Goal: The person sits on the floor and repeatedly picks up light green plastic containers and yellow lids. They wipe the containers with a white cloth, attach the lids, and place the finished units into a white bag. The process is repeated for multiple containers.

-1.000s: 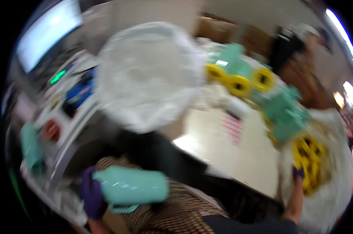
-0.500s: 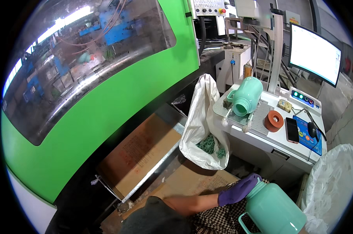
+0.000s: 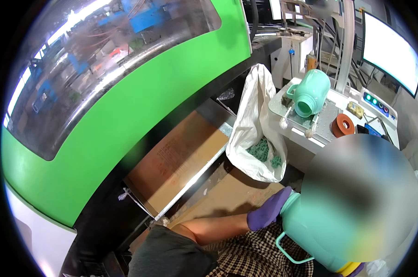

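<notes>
A mint-green plastic jug (image 3: 310, 231) with a loop handle lies tilted over my lap, its neck toward the left. My left hand (image 3: 268, 211), in a purple glove, is closed around that neck. At the jug's base, near the lower edge, a bit of my right hand (image 3: 357, 270) shows in purple beside something yellow (image 3: 348, 267); its fingers are hidden. A large round blur covers the jug's right part. A second mint-green jug (image 3: 313, 93) rests on its side on the white bench (image 3: 301, 135), mouth facing me.
A white sack (image 3: 251, 115) with green scraps (image 3: 259, 150) stands before the bench. To its left lies cardboard (image 3: 176, 154) in a metal-edged tray, below a green machine (image 3: 172, 87). An orange-brown ring (image 3: 342, 125), a button box (image 3: 377, 104) and a monitor (image 3: 389, 53) are at right.
The view has shifted, so bench and sack sit farther right and higher. The held jug has turned slightly, my left hand still on its neck. A bit of my right hand now shows.
</notes>
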### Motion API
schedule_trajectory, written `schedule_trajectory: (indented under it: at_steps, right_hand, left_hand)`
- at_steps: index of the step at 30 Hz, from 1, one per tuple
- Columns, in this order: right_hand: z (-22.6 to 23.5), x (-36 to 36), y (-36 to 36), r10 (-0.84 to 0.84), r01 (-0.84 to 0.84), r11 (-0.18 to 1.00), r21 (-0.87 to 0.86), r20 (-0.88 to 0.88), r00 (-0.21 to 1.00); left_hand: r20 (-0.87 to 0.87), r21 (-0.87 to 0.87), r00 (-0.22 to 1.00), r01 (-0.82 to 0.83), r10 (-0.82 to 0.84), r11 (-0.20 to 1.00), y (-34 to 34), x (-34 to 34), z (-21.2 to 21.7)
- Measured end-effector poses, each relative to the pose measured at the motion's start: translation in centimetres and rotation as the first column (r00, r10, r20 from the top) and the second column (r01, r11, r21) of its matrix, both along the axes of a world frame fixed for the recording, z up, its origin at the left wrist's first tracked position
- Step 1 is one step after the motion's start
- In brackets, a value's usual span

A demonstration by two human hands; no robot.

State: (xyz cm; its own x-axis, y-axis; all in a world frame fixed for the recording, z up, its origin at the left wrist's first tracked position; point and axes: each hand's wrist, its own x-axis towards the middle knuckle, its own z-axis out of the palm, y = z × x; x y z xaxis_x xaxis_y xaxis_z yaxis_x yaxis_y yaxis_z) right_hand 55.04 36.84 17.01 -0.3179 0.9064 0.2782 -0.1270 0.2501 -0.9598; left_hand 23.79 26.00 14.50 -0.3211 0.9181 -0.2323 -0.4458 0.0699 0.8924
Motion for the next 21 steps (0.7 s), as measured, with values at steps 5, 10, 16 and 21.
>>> schedule_trajectory:
  at_steps: [5, 10, 16, 21]
  right_hand:
    - [-0.2, -0.1, -0.2, 0.026, -0.029, 0.999, -0.035, -0.073, 0.997]
    - [0.0, 0.5, -0.6, 0.021, -0.030, 0.998, -0.056, -0.144, 0.989]
    - [0.1, 1.8, -1.2, 0.087, -0.105, 0.994, -0.042, -0.304, 0.949]
    - [0.5, 2.9, -2.4, 0.128, -0.152, 0.988, -0.018, -0.448, 0.885]
  left_hand:
    - [-0.392, 0.273, 0.883, -0.157, 0.259, 0.949, -0.8, 1.2, -4.9]
    - [-0.558, 0.233, 0.814, -0.036, 0.164, 0.972, -0.9, 1.4, -1.2]
    - [-0.412, 0.196, 0.901, -0.055, 0.133, 0.979, -1.5, 1.7, 0.7]
    - [-0.630, 0.268, 0.775, 0.147, 0.057, 0.952, -1.5, 1.5, 2.7]
